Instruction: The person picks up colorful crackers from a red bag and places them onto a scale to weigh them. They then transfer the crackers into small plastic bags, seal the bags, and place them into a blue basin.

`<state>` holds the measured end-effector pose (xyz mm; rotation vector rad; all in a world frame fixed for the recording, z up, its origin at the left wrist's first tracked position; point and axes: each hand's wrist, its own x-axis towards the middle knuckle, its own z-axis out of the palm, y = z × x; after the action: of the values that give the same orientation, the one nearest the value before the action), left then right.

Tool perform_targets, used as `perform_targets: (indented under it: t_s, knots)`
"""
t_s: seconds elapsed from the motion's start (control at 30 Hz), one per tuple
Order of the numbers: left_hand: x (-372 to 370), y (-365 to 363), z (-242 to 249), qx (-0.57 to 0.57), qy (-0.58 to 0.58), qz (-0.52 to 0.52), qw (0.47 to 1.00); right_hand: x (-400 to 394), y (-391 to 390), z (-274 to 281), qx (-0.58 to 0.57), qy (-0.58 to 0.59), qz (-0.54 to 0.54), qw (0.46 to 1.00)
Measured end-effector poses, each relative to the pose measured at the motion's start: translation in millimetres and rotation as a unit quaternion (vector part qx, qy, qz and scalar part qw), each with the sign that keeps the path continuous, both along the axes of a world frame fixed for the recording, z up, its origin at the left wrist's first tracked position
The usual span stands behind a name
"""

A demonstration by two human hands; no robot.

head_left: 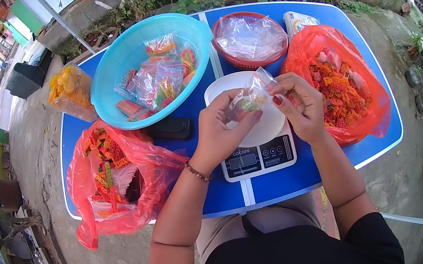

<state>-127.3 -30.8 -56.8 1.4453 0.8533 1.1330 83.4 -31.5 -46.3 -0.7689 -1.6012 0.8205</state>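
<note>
A small clear plastic bag (248, 98) with a few colourful pieces inside is held up over a white plate (264, 133) on a white kitchen scale (258, 160). My left hand (228, 129) grips the bag's lower left side between thumb and fingers. At the bag's upper right edge, near its red seal line, my right hand (301, 104) pinches the plastic. Behind the hands, a red basket (286, 45) holds a pile of clear bags. The turquoise basket (100, 88) to the left contains several filled bags.
Red plastic bags with orange and colourful pieces lie open at the left (156, 168) and right (380, 99) of the blue table (210, 195). A black object (171, 129), a tub of yellow pieces (70, 93) and a white box (300, 22) are also there.
</note>
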Motion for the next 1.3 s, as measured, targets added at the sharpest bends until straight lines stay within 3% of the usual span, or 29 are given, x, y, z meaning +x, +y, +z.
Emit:
perform_targets:
  t_s: [0.1, 0.27, 0.4, 0.57, 0.67, 0.77, 0.87, 0.97, 1.3]
  knots:
    - [-1.7, -1.3, 5.1, -0.024, -0.02, -0.007, 0.999, -2.9, 4.3, 1.2, 0.078, -0.069, -0.027, 0.994]
    - [-5.2, 1.5, -0.1, 0.066, 0.061, -0.028, 0.996, -3.2, 3.1, 1.0, 0.032, -0.083, -0.011, 0.996]
    - [-1.2, -2.7, 4.2, 0.025, 0.031, -0.018, 0.999, -5.5, -0.4, 7.7, -0.004, -0.086, 0.029, 0.996]
    - [-6.0, 1.0, -2.8, 0.048, 0.031, -0.017, 0.998, -10.4, -0.6, 4.6, 0.042, -0.036, -0.002, 0.998]
    - [-2.2, -6.9, 14.9, -0.059, -0.023, -0.013, 0.998, -14.3, -3.0, 2.7, -0.005, 0.036, -0.027, 0.999]
    - [-3.2, -5.1, 8.5, -0.029, -0.018, -0.012, 0.999, -7.2, 2.0, -7.4, -0.02, 0.03, -0.01, 0.999]
    - [1.5, -0.9, -2.0, 0.136, 0.0, 0.037, 0.99, -6.2, 2.0, -9.3, -0.005, 0.012, -0.012, 1.0]
    - [4.5, -4.2, 6.5, 0.145, -0.02, 0.08, 0.986, -7.3, -0.7, -0.9, 0.036, -0.022, -0.027, 0.999]
    - [2.6, -6.3, 9.8, 0.237, 0.12, 0.124, 0.956, -4.9, -1.7, -3.6, 0.067, -0.003, -0.034, 0.997]
